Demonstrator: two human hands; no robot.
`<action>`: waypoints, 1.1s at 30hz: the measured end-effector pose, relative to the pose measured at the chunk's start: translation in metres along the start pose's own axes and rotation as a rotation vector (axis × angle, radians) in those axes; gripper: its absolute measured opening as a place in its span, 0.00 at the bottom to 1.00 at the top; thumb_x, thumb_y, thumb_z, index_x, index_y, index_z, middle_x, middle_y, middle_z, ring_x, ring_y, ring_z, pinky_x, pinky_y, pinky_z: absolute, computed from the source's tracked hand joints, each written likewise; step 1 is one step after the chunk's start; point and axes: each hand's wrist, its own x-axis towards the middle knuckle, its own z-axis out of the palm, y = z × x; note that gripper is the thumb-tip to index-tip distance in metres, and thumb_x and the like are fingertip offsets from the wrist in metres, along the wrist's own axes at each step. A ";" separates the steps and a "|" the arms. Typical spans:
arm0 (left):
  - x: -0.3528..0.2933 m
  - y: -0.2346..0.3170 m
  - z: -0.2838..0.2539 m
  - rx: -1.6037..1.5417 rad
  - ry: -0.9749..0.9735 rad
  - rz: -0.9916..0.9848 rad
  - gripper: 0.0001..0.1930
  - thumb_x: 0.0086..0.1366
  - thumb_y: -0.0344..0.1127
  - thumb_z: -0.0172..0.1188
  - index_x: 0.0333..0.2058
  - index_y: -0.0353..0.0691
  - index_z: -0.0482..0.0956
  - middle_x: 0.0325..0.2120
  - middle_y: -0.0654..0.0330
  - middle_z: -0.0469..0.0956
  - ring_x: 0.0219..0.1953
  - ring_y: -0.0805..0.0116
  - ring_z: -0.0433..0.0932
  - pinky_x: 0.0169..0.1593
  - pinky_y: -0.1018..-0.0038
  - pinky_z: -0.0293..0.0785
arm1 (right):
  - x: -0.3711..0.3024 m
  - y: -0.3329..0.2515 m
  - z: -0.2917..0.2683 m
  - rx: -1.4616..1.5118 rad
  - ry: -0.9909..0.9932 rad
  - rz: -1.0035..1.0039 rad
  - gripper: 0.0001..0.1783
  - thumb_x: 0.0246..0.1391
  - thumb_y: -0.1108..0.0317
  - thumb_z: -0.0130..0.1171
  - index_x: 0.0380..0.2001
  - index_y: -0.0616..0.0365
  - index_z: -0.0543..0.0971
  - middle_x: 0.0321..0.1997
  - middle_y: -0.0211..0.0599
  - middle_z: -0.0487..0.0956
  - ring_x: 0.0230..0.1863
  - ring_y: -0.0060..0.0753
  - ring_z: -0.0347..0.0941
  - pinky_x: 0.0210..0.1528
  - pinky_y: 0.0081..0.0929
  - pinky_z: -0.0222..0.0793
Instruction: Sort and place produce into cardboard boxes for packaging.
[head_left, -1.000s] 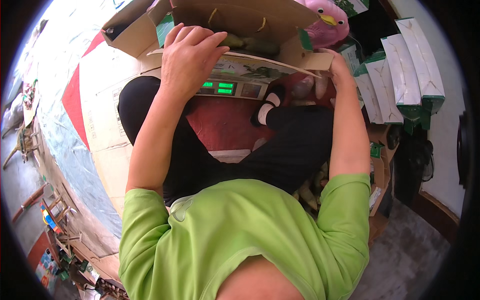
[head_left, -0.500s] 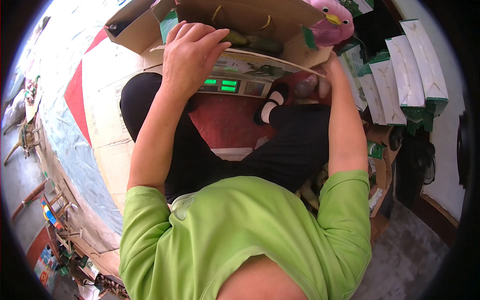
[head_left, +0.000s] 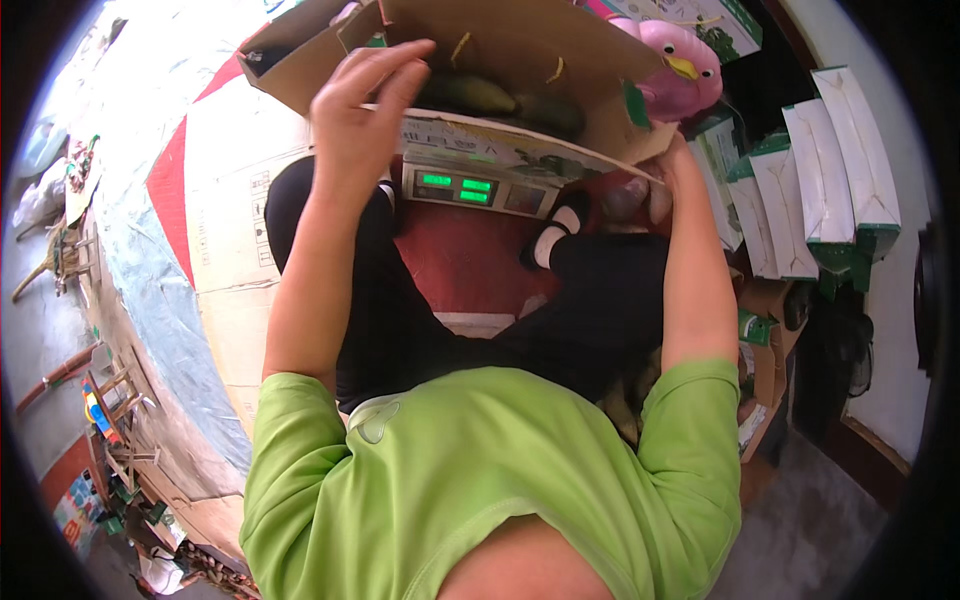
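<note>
An open cardboard carton (head_left: 590, 70) with twisted cord handles stands on a scale (head_left: 482, 188) with lit green digits, beyond my knees. Dark green, long plump produce (head_left: 468, 95) lies inside the carton. My left hand (head_left: 362, 118) is over the carton's front left corner, fingers stretched out to the right and thumb apart, slightly blurred; it holds nothing that I can see. At the front right corner my right hand (head_left: 676, 165) grips the edge of the carton's printed front panel, its fingers partly hidden.
A pink duck-shaped item (head_left: 680, 65) stands behind the carton's right side. Several white and green folded cartons (head_left: 820, 170) stand in a row at right. Flattened cardboard (head_left: 235, 220) and a pale blue sheet (head_left: 150, 250) cover the floor at left. Clear bagged items (head_left: 628, 200) lie near my right foot.
My left hand has turned at the front left corner, its fingers now reaching more to the right. The carton and scale sit lower and further right in view. My right hand keeps its hold.
</note>
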 end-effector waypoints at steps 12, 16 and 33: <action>0.026 -0.121 -0.063 -0.199 -0.071 -0.953 0.28 0.67 0.58 0.44 0.57 0.46 0.66 0.54 0.59 0.69 0.56 0.62 0.67 0.52 0.56 0.66 | -0.010 -0.009 0.005 -0.127 -0.007 0.096 0.20 0.58 0.58 0.40 0.49 0.56 0.70 0.39 0.42 0.77 0.32 0.44 0.78 0.26 0.42 0.77; 0.027 -0.127 -0.040 -0.232 -0.225 -1.051 0.29 0.67 0.58 0.42 0.58 0.46 0.65 0.53 0.59 0.71 0.57 0.64 0.67 0.58 0.55 0.56 | -0.019 -0.015 0.011 -0.150 -0.022 0.079 0.20 0.59 0.58 0.41 0.49 0.55 0.71 0.38 0.41 0.77 0.31 0.42 0.77 0.25 0.41 0.76; 0.026 -0.144 -0.025 -0.111 -0.137 -1.031 0.33 0.66 0.62 0.41 0.56 0.41 0.70 0.50 0.56 0.73 0.52 0.66 0.71 0.55 0.70 0.61 | -0.015 -0.011 0.004 -0.094 -0.071 0.012 0.17 0.57 0.62 0.43 0.44 0.56 0.76 0.34 0.39 0.79 0.28 0.35 0.77 0.26 0.30 0.74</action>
